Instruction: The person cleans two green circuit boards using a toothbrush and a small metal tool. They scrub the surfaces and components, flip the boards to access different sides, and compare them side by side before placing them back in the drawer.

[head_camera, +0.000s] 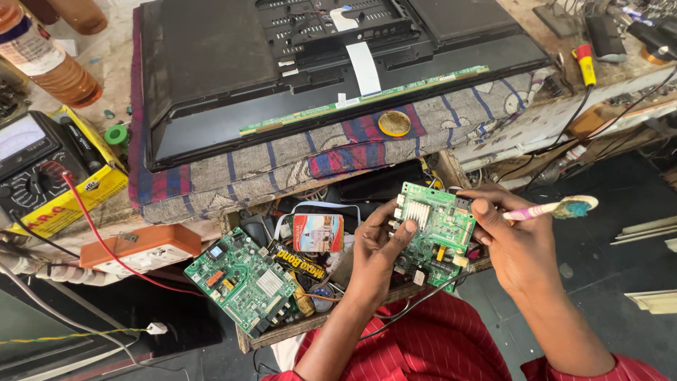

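Note:
My left hand (375,248) holds a green circuit board (438,231) with a silver heat sink, thumb on its left edge. My right hand (509,243) touches the board's right edge and grips a pink-handled toothbrush (556,208), bristles pointing right, away from the board. A second green circuit board (243,281) lies at the left end of an open wooden drawer (282,340) full of clutter.
A flat television (211,63) lies face down on a patterned cloth (451,116) on the bench. A black-and-yellow multimeter (42,169) with a red lead and an orange-topped box (141,248) sit at left. A yellow-and-red tool (585,63) and cables lie at right.

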